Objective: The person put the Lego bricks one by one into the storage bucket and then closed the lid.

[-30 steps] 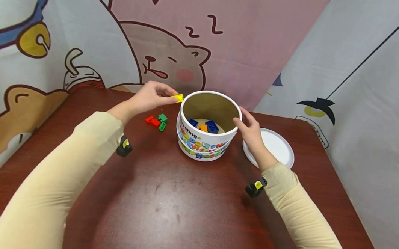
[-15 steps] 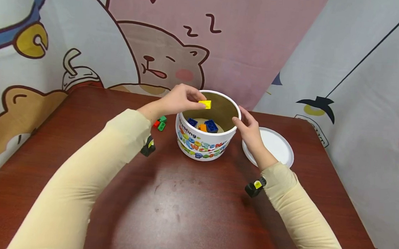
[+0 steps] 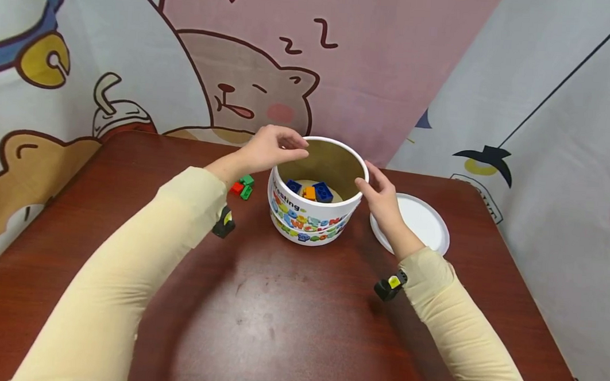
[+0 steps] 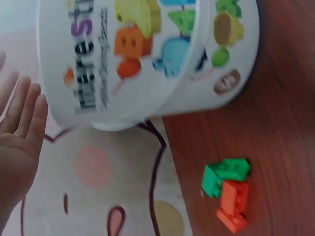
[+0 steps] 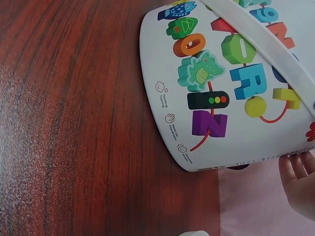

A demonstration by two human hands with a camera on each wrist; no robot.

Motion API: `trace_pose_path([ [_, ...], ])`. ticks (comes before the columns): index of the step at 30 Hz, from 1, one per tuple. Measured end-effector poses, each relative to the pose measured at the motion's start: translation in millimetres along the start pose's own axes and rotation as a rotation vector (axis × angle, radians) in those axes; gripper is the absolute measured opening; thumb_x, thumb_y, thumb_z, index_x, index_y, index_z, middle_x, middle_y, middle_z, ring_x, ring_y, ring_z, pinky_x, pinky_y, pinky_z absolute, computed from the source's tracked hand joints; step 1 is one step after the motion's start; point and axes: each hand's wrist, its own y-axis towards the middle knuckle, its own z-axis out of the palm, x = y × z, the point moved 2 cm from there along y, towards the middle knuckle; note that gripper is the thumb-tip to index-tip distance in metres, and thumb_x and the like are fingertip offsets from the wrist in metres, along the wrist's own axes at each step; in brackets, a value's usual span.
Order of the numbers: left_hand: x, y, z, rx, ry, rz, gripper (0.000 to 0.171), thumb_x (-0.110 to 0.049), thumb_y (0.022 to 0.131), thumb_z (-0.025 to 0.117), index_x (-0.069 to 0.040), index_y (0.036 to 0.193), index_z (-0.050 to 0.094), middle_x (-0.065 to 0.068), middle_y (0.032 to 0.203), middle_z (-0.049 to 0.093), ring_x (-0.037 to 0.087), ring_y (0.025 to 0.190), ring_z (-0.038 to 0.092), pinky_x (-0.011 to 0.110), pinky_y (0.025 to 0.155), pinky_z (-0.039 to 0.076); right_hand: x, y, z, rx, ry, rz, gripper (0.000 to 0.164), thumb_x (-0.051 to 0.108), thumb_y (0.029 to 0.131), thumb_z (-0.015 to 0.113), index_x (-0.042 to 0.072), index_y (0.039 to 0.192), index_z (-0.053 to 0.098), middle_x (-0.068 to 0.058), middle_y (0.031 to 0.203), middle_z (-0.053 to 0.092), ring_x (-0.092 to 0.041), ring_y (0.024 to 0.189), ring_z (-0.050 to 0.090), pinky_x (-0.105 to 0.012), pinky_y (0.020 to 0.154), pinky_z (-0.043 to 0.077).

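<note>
A round white bucket (image 3: 311, 218) with coloured printed pictures stands on the table. Two blue toy blocks (image 3: 323, 192) and an orange block (image 3: 309, 193) lie on its floor. My left hand (image 3: 273, 150) hovers over the bucket's left rim, fingers extended and apart from the thumb, nothing between them. In the left wrist view, the fingers of that left hand (image 4: 22, 118) are beside the bucket wall (image 4: 162, 93). My right hand (image 3: 382, 200) holds the bucket's right rim; in the right wrist view its fingers (image 5: 298, 167) lie against the printed wall.
Several red and green blocks (image 3: 243, 187) lie on the table left of the bucket. A round white lid (image 3: 424, 225) lies flat to the right, partly behind my right forearm. A printed cloth (image 3: 363, 72) hangs behind the brown table (image 3: 287, 327).
My left hand moved right, carrying a yellow block over the bucket, then let it go. The yellow block is no longer visible. My right hand has stayed on the rim.
</note>
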Motion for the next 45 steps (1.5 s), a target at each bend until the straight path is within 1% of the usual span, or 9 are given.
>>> trace_pose_path([
  [5, 29.2, -8.4, -18.2, -0.107, 0.006, -0.072, 0.029, -0.027, 0.087, 0.066, -0.007, 0.109, 0.066, 0.01, 0.109, 0.066, 0.02, 0.099, 0.059, 0.036, 0.09, 0.046, 0.0, 0.0, -1.1, -0.001, -0.008, 0.001, 0.053, 0.013, 0.094, 0.054, 0.008, 0.143, 0.037, -0.016, 0.14, 0.045, -0.003, 0.109, 0.047, -0.008, 0.085, 0.042],
  [12, 94.4, -25.7, -35.8, -0.17, 0.087, -0.19, 0.031, -0.02, 0.091, 0.059, 0.0, 0.114, 0.062, 0.019, 0.115, 0.063, 0.029, 0.104, 0.058, 0.042, 0.092, 0.046, -0.7, -2.0, 0.6, -0.005, -0.007, 0.014, 0.053, 0.013, 0.094, 0.054, 0.009, 0.144, 0.037, -0.014, 0.143, 0.043, -0.013, 0.119, 0.045, -0.01, 0.088, 0.041],
  [16, 124.8, -38.6, -39.0, -0.167, 0.115, -0.263, 0.033, -0.015, 0.091, 0.056, 0.003, 0.119, 0.059, 0.023, 0.119, 0.06, 0.033, 0.109, 0.056, 0.044, 0.094, 0.044, -2.0, -1.9, 3.1, 0.003, 0.001, 0.014, 0.053, 0.012, 0.094, 0.053, 0.008, 0.143, 0.037, -0.016, 0.142, 0.044, -0.011, 0.116, 0.046, -0.008, 0.085, 0.041],
  [18, 134.7, -44.6, -38.2, -0.142, 0.126, -0.294, 0.034, -0.013, 0.092, 0.055, 0.004, 0.121, 0.057, 0.024, 0.122, 0.058, 0.035, 0.113, 0.054, 0.046, 0.095, 0.043, -3.2, -1.8, 4.2, 0.008, 0.007, 0.016, 0.053, 0.012, 0.094, 0.053, 0.008, 0.143, 0.037, -0.016, 0.142, 0.045, -0.01, 0.115, 0.046, -0.008, 0.084, 0.042],
  [22, 150.3, -54.1, -35.3, -0.082, 0.142, -0.336, 0.039, -0.006, 0.091, 0.05, 0.005, 0.128, 0.051, 0.026, 0.131, 0.051, 0.038, 0.121, 0.047, 0.048, 0.101, 0.038, -4.1, -1.5, 6.6, 0.014, 0.026, 0.01, 0.052, 0.011, 0.094, 0.053, 0.007, 0.143, 0.037, -0.017, 0.142, 0.044, -0.015, 0.12, 0.045, -0.008, 0.084, 0.042],
  [27, 164.5, -61.4, -29.9, -0.008, 0.168, -0.344, 0.043, 0.001, 0.089, 0.047, 0.008, 0.131, 0.046, 0.029, 0.134, 0.047, 0.041, 0.121, 0.046, 0.049, 0.102, 0.038, -3.5, -1.7, 8.9, 0.017, 0.024, 0.002, 0.052, 0.01, 0.093, 0.054, 0.007, 0.143, 0.037, -0.017, 0.141, 0.045, -0.014, 0.118, 0.046, -0.008, 0.085, 0.042],
  [31, 169.1, -63.0, -25.9, 0.002, 0.208, -0.321, 0.041, 0.004, 0.087, 0.047, 0.009, 0.127, 0.05, 0.029, 0.127, 0.052, 0.04, 0.114, 0.051, 0.048, 0.098, 0.041, -2.7, -2.2, 9.0, 0.01, 0.021, -0.004, 0.052, 0.01, 0.093, 0.054, 0.007, 0.143, 0.038, -0.018, 0.141, 0.045, -0.01, 0.114, 0.047, -0.008, 0.084, 0.042],
  [39, 169.4, -61.0, -24.6, 0.015, 0.281, -0.283, 0.029, 0.004, 0.085, 0.053, 0.006, 0.113, 0.059, 0.027, 0.114, 0.06, 0.037, 0.105, 0.054, 0.048, 0.097, 0.042, -2.0, -1.3, 4.8, -0.005, 0.015, -0.019, 0.051, 0.01, 0.093, 0.054, 0.007, 0.142, 0.038, -0.017, 0.142, 0.044, -0.017, 0.12, 0.046, -0.009, 0.085, 0.042],
  [45, 165.0, -63.6, -30.3, 0.05, 0.248, -0.28, 0.025, 0.004, 0.084, 0.057, 0.007, 0.109, 0.061, 0.025, 0.106, 0.061, 0.034, 0.098, 0.056, 0.046, 0.09, 0.045, -2.0, -0.6, 1.1, -0.027, 0.01, -0.019, 0.051, 0.01, 0.093, 0.054, 0.007, 0.142, 0.039, -0.016, 0.141, 0.045, -0.018, 0.12, 0.046, -0.009, 0.085, 0.042],
])
